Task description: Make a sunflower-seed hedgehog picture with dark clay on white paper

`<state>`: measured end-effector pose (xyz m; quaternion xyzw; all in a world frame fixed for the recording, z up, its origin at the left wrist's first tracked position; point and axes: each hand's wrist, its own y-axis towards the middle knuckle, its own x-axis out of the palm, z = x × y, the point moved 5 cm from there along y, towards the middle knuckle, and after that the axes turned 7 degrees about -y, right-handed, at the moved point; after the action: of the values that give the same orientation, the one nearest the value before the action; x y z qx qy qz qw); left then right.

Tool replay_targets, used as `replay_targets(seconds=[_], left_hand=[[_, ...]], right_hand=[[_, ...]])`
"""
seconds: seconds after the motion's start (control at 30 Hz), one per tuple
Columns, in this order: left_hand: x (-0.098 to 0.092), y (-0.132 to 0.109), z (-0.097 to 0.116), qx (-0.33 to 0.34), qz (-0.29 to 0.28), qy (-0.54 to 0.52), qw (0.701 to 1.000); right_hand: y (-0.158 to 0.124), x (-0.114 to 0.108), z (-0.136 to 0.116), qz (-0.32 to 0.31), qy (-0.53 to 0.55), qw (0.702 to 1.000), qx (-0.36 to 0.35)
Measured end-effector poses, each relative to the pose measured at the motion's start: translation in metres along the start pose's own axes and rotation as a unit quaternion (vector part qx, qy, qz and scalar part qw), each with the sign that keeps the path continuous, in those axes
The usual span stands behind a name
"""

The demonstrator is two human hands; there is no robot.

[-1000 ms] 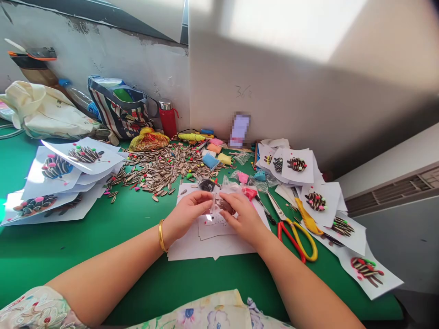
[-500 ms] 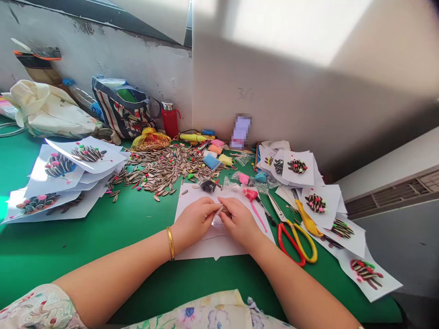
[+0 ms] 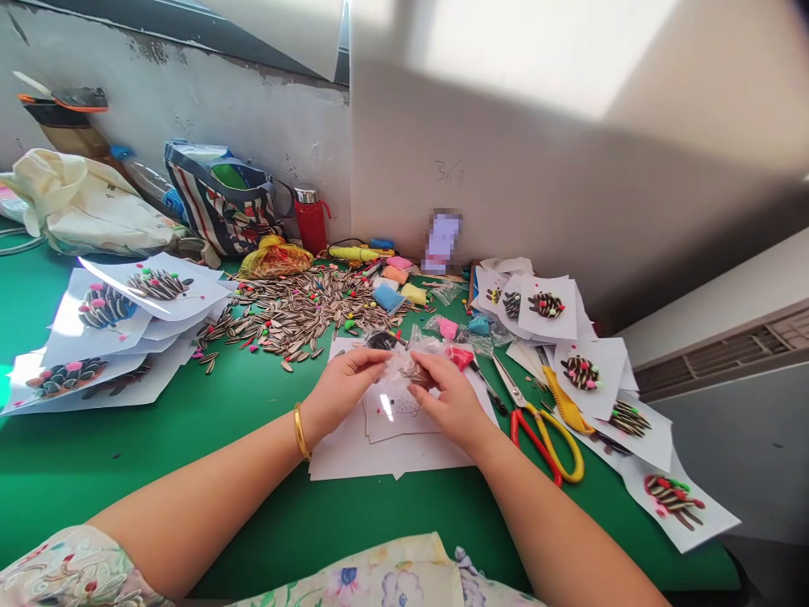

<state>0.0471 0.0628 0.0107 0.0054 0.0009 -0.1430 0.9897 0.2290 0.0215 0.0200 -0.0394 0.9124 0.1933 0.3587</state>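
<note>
My left hand (image 3: 341, 389) and my right hand (image 3: 450, 396) are raised a little above white paper sheets (image 3: 392, 438) on the green table (image 3: 158, 438). Both pinch a small clear plastic bag (image 3: 404, 369) with a brown lump inside it. The left fingers grip the bag's left edge, the right fingers close around the lump. A gold bangle (image 3: 298, 432) circles my left wrist. Under the bag lies a sheet with a small printed drawing (image 3: 404, 409).
A heap of sunflower seeds (image 3: 297, 308) lies behind the hands. Scissors with red and yellow handles (image 3: 544, 430) and a yellow knife (image 3: 565, 400) lie to the right. Finished seed pictures (image 3: 120, 303) stack left and right (image 3: 581, 371). Bags (image 3: 221, 198) and a red flask (image 3: 311, 217) stand by the wall.
Half a second ago both hands were pressed low on the paper with the bag pinched flat. Now they have lifted, moved slightly apart, and the bag is spread between them.
</note>
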Motion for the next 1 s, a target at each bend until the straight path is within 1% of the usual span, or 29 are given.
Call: replay_targets(seconds=[0.07, 0.13, 0.2, 0.27, 0.3, 0.37, 0.43, 0.5, 0.63, 0.7, 0.77, 0.83, 0.9, 0.93, 1.0], left_hand=[[-0.002, 0.002, 0.000, 0.015, -0.004, 0.023, 1.000], [-0.007, 0.005, 0.003, 0.064, 0.002, 0.082, 0.995], [-0.017, 0.011, 0.008, 0.135, 0.039, 0.178, 0.974], [-0.027, 0.017, 0.010, 0.179, 0.078, 0.266, 0.944], [-0.031, 0.020, 0.009, 0.186, 0.088, 0.311, 0.928], [-0.036, 0.027, 0.006, 0.172, 0.095, 0.388, 0.900], [-0.036, 0.032, 0.002, 0.145, 0.090, 0.435, 0.884], [-0.034, 0.034, 0.000, 0.126, 0.081, 0.462, 0.874], [-0.030, 0.035, 0.001, 0.115, 0.088, 0.481, 0.865], [-0.029, 0.037, 0.002, 0.116, 0.093, 0.478, 0.866], [-0.029, 0.038, 0.002, 0.129, 0.094, 0.465, 0.871], [-0.029, 0.037, 0.005, 0.155, 0.095, 0.433, 0.883], [-0.026, 0.031, 0.009, 0.193, 0.094, 0.374, 0.902], [-0.024, 0.027, 0.012, 0.214, 0.089, 0.339, 0.912], [-0.017, 0.016, 0.018, 0.253, 0.073, 0.277, 0.924]], right_hand=[[0.001, -0.001, 0.002, 0.002, -0.017, 1.000, 0.002], [0.002, -0.008, 0.008, 0.032, -0.045, 0.998, 0.019], [0.004, -0.021, 0.017, 0.093, -0.082, 0.991, 0.039], [0.007, -0.035, 0.024, 0.144, -0.125, 0.981, 0.022], [0.008, -0.040, 0.027, 0.158, -0.148, 0.976, 0.014], [0.011, -0.048, 0.035, 0.168, -0.184, 0.968, 0.017], [0.014, -0.049, 0.042, 0.155, -0.216, 0.963, 0.037], [0.016, -0.045, 0.048, 0.131, -0.244, 0.959, 0.060], [0.017, -0.034, 0.052, 0.093, -0.291, 0.949, 0.080], [0.017, -0.032, 0.051, 0.087, -0.318, 0.940, 0.083], [0.016, -0.033, 0.047, 0.096, -0.343, 0.931, 0.085], [0.016, -0.034, 0.040, 0.120, -0.347, 0.927, 0.073], [0.015, -0.033, 0.028, 0.134, -0.323, 0.936, 0.036], [0.014, -0.030, 0.022, 0.130, -0.300, 0.945, 0.011], [0.012, -0.020, 0.009, 0.099, -0.238, 0.966, -0.032]])
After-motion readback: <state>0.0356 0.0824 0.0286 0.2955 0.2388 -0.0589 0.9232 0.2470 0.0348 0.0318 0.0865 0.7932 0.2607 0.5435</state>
